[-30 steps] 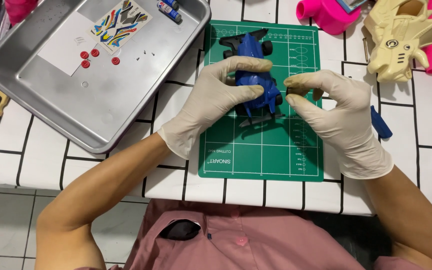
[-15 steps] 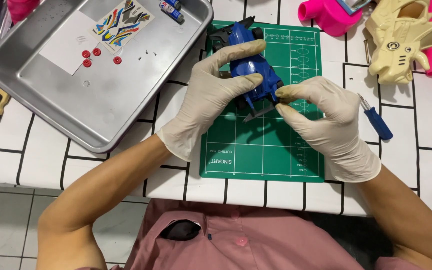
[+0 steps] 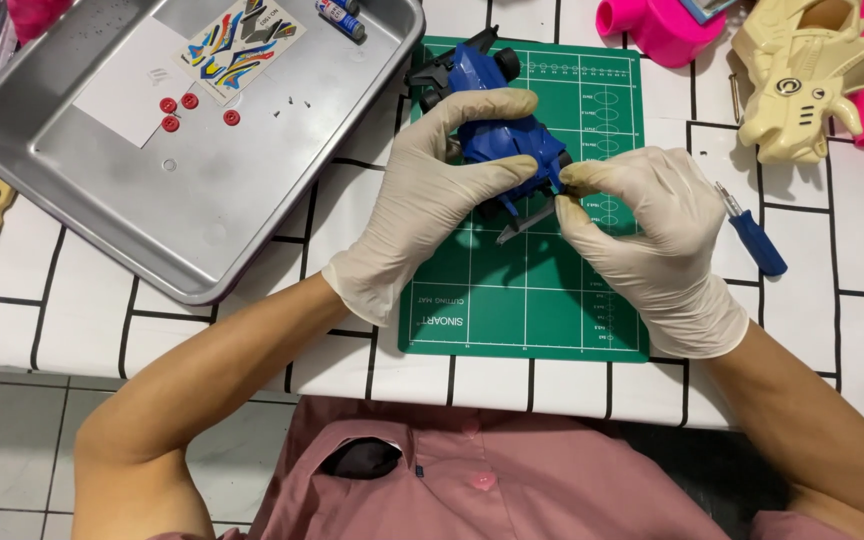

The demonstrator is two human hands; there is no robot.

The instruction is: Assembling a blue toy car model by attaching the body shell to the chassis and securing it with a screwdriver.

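Over the green cutting mat, a gloved left hand clamps its fingers and thumb around a blue toy car, held above the mat's upper half, while the right hand pinches its fingertips together at the car's near end. Left of the mat lies a metal tray — stickers and red wheels inside; right of the mat, a blue screwdriver.

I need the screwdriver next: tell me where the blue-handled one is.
In the head view, the blue-handled screwdriver lies on the white grid tablecloth, right of the green cutting mat, just beyond the right hand and below the cream toy shell.
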